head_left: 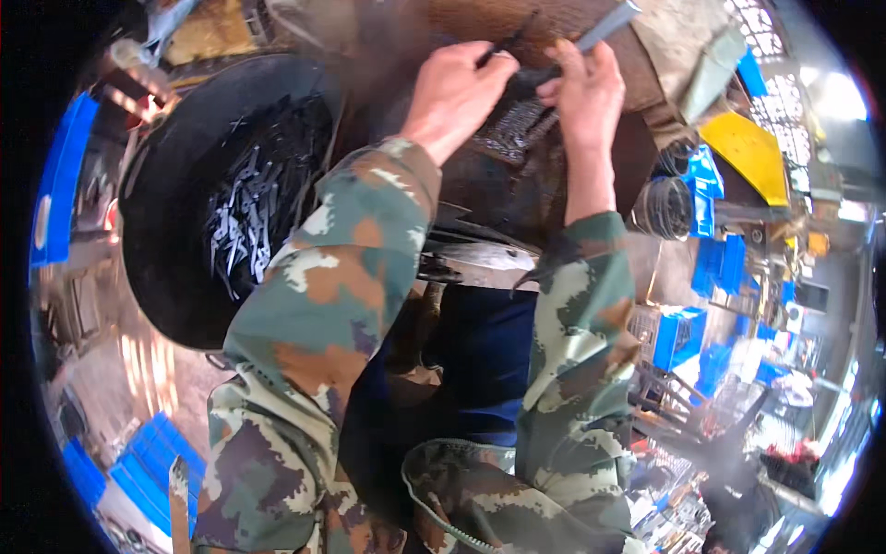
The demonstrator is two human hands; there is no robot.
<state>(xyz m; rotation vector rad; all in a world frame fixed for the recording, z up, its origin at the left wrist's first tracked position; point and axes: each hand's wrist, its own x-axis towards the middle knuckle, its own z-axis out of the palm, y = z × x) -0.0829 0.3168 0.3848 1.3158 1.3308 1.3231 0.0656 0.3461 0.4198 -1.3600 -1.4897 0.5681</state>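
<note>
My left hand (459, 92) is closed around a thin dark rod (513, 37) that sticks out past its fingers, above the dark brown work surface. Just to the right, my right hand (589, 97) is closed in a pinch at a flat grey metal strip (609, 22) that runs up and away to the right. A dark piece (533, 81) bridges the space between both hands; its exact shape is blurred. Beneath the hands lies a wet-looking, ridged dark patch (509, 129). The fingertips of both hands are partly hidden.
Left of my arm stands a large black basin (152, 231) holding many thin metal strips (245, 217). A yellow panel (746, 157), a coil of wire (663, 205) and blue bins (678, 337) are on the right. Another blue crate (159, 466) sits at lower left.
</note>
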